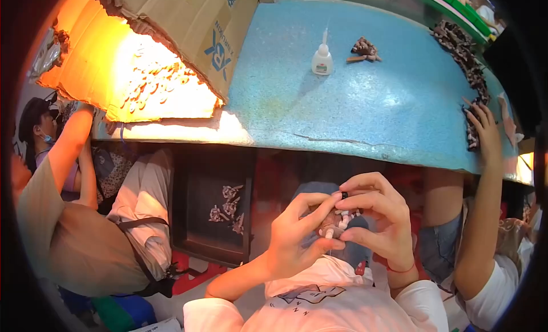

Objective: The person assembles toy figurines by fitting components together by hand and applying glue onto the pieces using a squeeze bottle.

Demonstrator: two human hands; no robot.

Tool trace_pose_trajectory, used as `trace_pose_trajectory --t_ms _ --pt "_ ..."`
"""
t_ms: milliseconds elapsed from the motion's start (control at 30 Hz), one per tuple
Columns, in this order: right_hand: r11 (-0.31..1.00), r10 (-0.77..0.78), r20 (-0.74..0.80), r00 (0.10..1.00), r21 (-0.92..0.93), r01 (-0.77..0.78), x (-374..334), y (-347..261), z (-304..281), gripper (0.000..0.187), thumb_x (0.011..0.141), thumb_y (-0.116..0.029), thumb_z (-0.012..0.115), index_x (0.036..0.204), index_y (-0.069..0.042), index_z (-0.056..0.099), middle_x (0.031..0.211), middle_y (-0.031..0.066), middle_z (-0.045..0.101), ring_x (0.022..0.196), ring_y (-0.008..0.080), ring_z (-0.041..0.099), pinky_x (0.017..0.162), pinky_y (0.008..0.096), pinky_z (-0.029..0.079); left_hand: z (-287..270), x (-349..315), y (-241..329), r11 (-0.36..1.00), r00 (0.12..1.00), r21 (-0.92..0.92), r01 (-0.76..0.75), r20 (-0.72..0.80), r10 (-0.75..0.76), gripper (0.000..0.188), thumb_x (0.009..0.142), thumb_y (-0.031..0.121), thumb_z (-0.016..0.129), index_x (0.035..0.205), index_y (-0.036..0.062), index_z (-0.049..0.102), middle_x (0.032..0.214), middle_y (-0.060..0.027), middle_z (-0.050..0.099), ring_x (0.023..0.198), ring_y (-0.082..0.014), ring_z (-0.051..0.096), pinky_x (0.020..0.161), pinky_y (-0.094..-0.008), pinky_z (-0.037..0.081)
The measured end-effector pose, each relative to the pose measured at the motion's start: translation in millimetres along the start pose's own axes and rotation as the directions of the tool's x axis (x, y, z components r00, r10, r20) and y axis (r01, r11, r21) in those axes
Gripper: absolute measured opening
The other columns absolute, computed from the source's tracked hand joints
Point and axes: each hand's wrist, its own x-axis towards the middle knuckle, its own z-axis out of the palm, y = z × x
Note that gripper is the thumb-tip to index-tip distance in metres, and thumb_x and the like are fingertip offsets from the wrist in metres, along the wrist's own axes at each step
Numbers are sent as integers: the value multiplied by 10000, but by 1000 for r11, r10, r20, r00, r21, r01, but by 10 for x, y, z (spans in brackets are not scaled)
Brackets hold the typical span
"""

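Observation:
Close to my body, below the table edge, both hands hold a small plastic figure (338, 221) with brown and pale pink parts and a black piece at its top. My left hand (297, 232) has its fingers bent around one side of it, the thumb underneath. On the other side, the fingertips and thumb of my right hand (382, 215) pinch it. Fingers hide much of the figure. A black tray (188, 243) to the left of my hands holds several similar small figures (229, 203).
A white dropper bottle (322, 64) stands upright on the blue table (274, 92), beside a small pile of figures (365, 48). More dark figures (465, 58) line the right edge, near a co-worker's hand (484, 126). A cardboard box (231, 41) shields brightly lit small parts (154, 84) at left.

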Motion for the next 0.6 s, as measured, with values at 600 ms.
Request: trace_pose_trajectory --t_ms 600 --pt "792 57 53 997 606 -77 25 223 100 336 638 69 716 965 51 640 1131 175 470 1033 242 535 828 325 518 20 8 54 998 991 35 -42 -125 47 505 653 87 761 1111 -31 585 976 -120 495 829 -198 589 679 -279 524"
